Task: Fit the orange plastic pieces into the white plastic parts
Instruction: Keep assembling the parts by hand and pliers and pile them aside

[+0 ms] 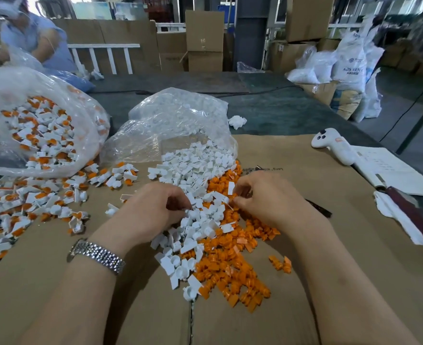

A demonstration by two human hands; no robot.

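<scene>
Where the two piles meet, the left hand (155, 207) lies knuckles up with its fingers curled down into the white parts (195, 170); whether it grips one cannot be told. Right hand (262, 195): fingers bent, pinching a small white part at the fingertips, just above the seam between white and orange.

Wristwatch (96, 255), metal band, on the left wrist.

Orange pieces (230, 265): loose heap beneath and in front of the right hand, touching the white heap along its right edge.

Clear bag (175, 120): lying open behind the hands, white parts spilling from its mouth.

Fitted parts (31, 202), white with orange showing: spread to the left, more inside a second clear bag (43, 115) behind them.

Cardboard sheet (317, 158): under everything, covering the table.

White controller (335, 145) and open notebook (392, 170): far right, well apart from the piles.

Another person (31, 38): seated at the far left corner.
</scene>
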